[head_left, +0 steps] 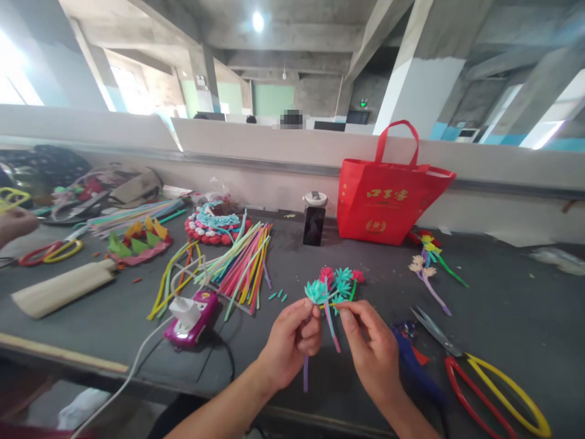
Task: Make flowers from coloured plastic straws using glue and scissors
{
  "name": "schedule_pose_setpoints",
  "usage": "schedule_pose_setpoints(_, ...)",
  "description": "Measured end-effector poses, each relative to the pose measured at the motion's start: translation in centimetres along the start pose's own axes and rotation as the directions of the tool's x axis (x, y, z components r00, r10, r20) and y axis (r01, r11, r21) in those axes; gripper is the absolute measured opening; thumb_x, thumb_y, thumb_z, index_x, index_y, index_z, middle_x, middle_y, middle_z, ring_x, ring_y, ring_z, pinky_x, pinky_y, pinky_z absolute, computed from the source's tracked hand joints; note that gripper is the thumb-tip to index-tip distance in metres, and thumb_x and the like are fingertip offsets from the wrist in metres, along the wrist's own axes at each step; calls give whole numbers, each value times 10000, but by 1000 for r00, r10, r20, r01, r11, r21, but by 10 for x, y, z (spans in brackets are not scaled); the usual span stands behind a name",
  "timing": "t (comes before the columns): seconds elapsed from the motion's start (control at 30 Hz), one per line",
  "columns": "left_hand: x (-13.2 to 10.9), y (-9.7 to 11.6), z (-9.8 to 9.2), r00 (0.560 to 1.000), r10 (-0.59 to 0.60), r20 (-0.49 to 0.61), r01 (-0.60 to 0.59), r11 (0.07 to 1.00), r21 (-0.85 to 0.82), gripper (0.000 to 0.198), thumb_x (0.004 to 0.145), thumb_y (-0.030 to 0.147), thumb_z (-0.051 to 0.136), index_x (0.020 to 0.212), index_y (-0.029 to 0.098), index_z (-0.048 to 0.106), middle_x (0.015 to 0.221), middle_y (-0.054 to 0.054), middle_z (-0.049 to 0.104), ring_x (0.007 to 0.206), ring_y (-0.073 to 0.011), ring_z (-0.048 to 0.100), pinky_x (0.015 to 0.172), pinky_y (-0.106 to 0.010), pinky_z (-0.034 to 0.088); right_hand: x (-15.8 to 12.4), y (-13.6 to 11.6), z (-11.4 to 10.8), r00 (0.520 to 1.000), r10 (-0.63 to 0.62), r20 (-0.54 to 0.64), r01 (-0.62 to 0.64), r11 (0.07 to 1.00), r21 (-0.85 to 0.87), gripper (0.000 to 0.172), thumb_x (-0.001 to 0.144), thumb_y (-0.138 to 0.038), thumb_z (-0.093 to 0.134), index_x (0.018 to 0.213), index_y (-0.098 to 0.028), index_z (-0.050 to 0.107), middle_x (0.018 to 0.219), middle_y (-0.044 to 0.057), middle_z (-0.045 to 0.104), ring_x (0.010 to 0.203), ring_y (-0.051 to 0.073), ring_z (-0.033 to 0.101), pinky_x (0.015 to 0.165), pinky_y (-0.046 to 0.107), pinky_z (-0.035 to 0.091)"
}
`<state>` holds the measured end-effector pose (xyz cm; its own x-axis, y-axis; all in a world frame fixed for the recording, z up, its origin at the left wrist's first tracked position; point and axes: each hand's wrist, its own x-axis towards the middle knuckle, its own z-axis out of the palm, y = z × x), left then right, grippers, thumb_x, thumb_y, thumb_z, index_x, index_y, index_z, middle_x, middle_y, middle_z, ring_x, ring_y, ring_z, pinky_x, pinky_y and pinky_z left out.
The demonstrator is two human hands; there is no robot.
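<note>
Left hand: I'm pinching a turquoise, spiky-petalled, fuzzy-looking flower right under its head | slim purple stem is pointing down toward me | right hand: hovering just right of the bloom, fingertips bunching, can't tell if they're gripping anything | fuzzy-looking pinkish-red flower sitting just beyond

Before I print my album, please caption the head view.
Left hand holds a turquoise flower beside the right hand; scissors lie at right.

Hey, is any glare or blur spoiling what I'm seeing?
Head view: glare whites out the far-left window and ceiling lamp; same view, the turquoise flower in the left hand reads fairly clearly, while the blue tool beside the scissors looks blurred.
</note>
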<state>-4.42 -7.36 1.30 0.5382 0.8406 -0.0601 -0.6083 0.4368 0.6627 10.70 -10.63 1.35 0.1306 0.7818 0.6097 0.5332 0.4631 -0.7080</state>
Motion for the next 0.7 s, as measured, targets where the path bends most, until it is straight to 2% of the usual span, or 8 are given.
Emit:
schedule_pose_setpoints(0.17,2,6,-7,1000,-2,11,2,998,-61,291,828,385,666,738,182,478,509,124,173,418,-45,97,417,-197,136,3,2,12,1000,3,-16,-3,1000,21,206,982,-303,499,911,-212,669,841,28,687,776,167,662,692,259,517)
schedule_pose_setpoints(0.3,4,7,-9,1000,7,-8,-7,998,-55,323,824,396,659,710,193,436,518,121,156,423,-49,88,416,-201,135,2,0,16,999,18,-40,-16,999,38,212,977,-321,507,920,-215,682,847,30,696,777,171,667,693,265,524)
schedule_pose_setpoints(0.4,5,6,-6,998,42,-40,-42,999,-21,326,818,411,663,722,193,441,528,118,171,426,-49,116,428,-197,157,3,-2,19,994,86,-60,-80,992,101,209,964,-350,529,956,-209,682,881,46,712,787,183,671,709,290,542)
schedule_pose_setpoints(0.5,6,3,-1,998,50,-26,-50,999,-11,332,812,416,663,716,191,439,535,115,186,423,-45,124,426,-198,160,3,-4,24,979,184,-85,-163,964,210,219,943,-374,567,1011,-193,671,919,65,724,797,191,677,716,309,554)
schedule_pose_setpoints(0.6,5,1,2,999,32,-3,-32,999,3,338,815,413,651,690,189,430,536,111,194,419,-42,129,422,-204,156,4,-6,25,960,258,-108,-212,923,323,243,926,-386,600,1052,-186,657,920,69,722,788,191,679,662,291,550)
schedule_pose_setpoints(0.7,6,-2,3,999,46,-28,-44,998,52,325,819,392,645,676,183,442,538,105,204,428,-45,150,428,-204,160,4,-4,21,953,281,-111,-223,903,366,229,922,-384,612,1043,-195,655,878,52,706,750,175,660,616,268,527)
